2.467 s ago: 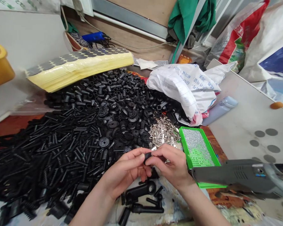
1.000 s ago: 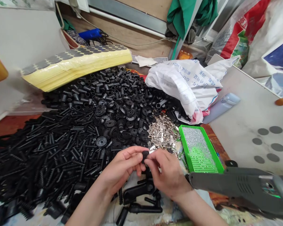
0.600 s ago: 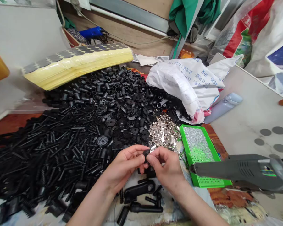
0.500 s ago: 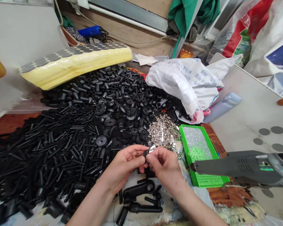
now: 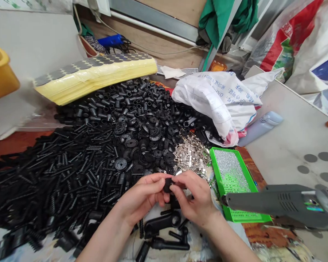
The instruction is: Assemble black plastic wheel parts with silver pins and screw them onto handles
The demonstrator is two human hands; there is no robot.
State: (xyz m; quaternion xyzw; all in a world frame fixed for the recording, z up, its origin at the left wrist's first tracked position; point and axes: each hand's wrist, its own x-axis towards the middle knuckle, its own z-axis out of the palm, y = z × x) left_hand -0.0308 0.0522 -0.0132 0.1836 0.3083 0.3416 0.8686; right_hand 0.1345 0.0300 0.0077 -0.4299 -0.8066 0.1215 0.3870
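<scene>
Between my two hands is a small round black part [image 5: 168, 185]. My left hand [image 5: 149, 191] pinches its left side with thumb and fingers. The fingertips of my right hand [image 5: 192, 193] grip its right side. Just behind the hands lies a heap of small silver metal pieces [image 5: 190, 154]. Black discs [image 5: 154, 133] are piled beyond, with black screw-like rods [image 5: 71, 174] on the left. Below the hands, a black handle-shaped part [image 5: 161, 223] and a few other black parts rest on the table.
A green tray [image 5: 214, 163] of tiny silver pieces stands right, with a grey power tool [image 5: 262, 200] across its near end. Farther back are a white bag [image 5: 213, 98], a grey bottle [image 5: 261, 127] and a yellow sticker stack [image 5: 98, 78]. A yellow container [image 5: 2, 76] is far left.
The black part has been turned so its round face shows, and the silver piece seen at it before is hardly visible. My right fingers have shifted on it. The view has moved slightly left.
</scene>
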